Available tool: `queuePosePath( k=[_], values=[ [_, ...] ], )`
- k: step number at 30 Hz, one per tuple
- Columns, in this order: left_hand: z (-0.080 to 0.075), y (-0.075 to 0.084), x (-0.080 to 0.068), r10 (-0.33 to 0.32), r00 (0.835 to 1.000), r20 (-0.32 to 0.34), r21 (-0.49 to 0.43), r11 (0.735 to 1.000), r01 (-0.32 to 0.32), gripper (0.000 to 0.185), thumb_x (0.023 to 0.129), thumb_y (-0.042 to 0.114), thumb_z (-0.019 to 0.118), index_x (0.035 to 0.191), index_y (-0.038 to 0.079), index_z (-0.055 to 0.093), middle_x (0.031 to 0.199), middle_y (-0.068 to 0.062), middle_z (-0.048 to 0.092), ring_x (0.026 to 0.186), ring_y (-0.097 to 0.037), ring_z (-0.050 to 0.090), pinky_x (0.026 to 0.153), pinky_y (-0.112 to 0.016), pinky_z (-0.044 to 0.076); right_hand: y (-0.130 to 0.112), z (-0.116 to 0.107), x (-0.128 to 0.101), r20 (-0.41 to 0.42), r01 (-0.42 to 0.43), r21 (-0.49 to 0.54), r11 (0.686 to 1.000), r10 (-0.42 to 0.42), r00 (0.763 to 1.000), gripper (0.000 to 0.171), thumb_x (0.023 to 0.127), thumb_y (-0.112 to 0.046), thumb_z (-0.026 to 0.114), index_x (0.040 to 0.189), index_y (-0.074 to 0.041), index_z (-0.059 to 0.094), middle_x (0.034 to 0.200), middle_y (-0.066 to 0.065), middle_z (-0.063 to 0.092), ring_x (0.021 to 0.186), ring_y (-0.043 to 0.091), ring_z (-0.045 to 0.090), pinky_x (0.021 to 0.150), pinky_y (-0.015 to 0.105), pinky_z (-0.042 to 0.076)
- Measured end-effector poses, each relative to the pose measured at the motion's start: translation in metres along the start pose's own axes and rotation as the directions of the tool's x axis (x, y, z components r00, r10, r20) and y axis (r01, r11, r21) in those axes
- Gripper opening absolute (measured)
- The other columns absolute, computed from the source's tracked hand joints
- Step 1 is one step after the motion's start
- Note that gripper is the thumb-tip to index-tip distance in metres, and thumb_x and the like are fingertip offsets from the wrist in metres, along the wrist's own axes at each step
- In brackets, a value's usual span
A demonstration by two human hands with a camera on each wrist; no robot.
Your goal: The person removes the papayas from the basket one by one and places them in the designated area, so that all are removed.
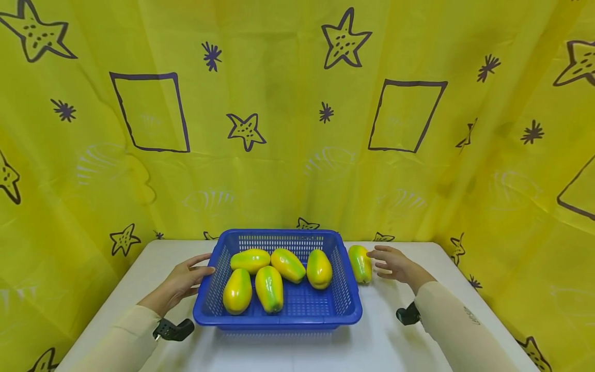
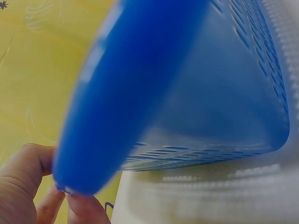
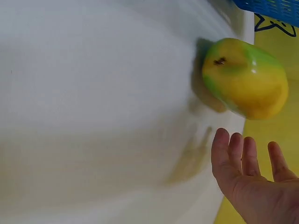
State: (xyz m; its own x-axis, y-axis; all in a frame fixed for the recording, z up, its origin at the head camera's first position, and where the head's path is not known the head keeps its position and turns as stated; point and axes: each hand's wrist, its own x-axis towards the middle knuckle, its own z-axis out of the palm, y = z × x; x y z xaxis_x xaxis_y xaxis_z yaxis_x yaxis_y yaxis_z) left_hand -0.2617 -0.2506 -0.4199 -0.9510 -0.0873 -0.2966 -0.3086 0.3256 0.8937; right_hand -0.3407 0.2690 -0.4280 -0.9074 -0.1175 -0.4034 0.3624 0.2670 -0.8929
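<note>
A blue slotted basket (image 1: 279, 318) stands in the middle of a white table and holds several yellow-green papayas (image 1: 269, 287). My left hand (image 1: 204, 264) lies against the basket's left rim with its fingers fairly straight. In the left wrist view the fingertips (image 2: 84, 207) touch the blurred blue rim (image 2: 140, 84). One more papaya (image 1: 360, 263) lies on the table just right of the basket. My right hand (image 1: 378, 261) hovers beside it with the fingers spread and nothing in them. In the right wrist view a small gap separates the right hand (image 3: 247, 149) from the papaya (image 3: 245, 77).
The white table (image 1: 297, 351) is bare in front of the basket and to both sides. A yellow curtain (image 1: 288, 129) printed with stars and squares closes in the back and both sides. Black wrist mounts (image 1: 174, 329) sit on both forearms.
</note>
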Motion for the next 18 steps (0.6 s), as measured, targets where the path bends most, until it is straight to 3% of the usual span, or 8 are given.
queuePosePath(
  k=[5,11,18],
  values=[
    [0.000,-0.001,-0.001,0.006,1.000,0.011,-0.002,1.000,-0.006,0.069,0.094,0.025,0.064,0.153,0.008,0.032,0.139,-0.031,0.049,0.098,-0.023,0.067,0.086,-0.043,0.058,-0.019,-0.005,-0.011,0.016,0.046,-0.014,0.999,-0.046,0.999,0.071,0.102,-0.032,0.047,0.154,0.005,0.014,0.158,0.032,0.010,0.144,0.050,0.018,0.116,0.055,0.030],
    [-0.001,0.000,-0.001,0.007,1.000,0.017,0.000,1.000,-0.007,0.069,0.094,0.025,0.064,0.153,0.008,0.032,0.140,-0.031,0.048,0.097,-0.021,0.067,0.086,-0.042,0.058,-0.041,0.000,-0.021,0.012,0.136,-0.084,0.987,-0.135,0.991,0.068,0.104,-0.036,0.041,0.152,0.007,0.019,0.156,0.033,0.016,0.142,0.050,0.022,0.115,0.055,0.031],
    [-0.001,0.001,-0.002,0.004,1.000,0.017,0.003,1.000,-0.004,0.069,0.094,0.025,0.064,0.153,0.008,0.032,0.140,-0.030,0.049,0.093,-0.018,0.066,0.082,-0.037,0.059,-0.063,0.026,-0.033,-0.041,0.197,-0.257,0.946,-0.214,0.976,0.068,0.101,-0.039,0.048,0.147,0.009,0.031,0.146,0.033,0.040,0.130,0.048,0.044,0.106,0.052,0.044]
  ],
)
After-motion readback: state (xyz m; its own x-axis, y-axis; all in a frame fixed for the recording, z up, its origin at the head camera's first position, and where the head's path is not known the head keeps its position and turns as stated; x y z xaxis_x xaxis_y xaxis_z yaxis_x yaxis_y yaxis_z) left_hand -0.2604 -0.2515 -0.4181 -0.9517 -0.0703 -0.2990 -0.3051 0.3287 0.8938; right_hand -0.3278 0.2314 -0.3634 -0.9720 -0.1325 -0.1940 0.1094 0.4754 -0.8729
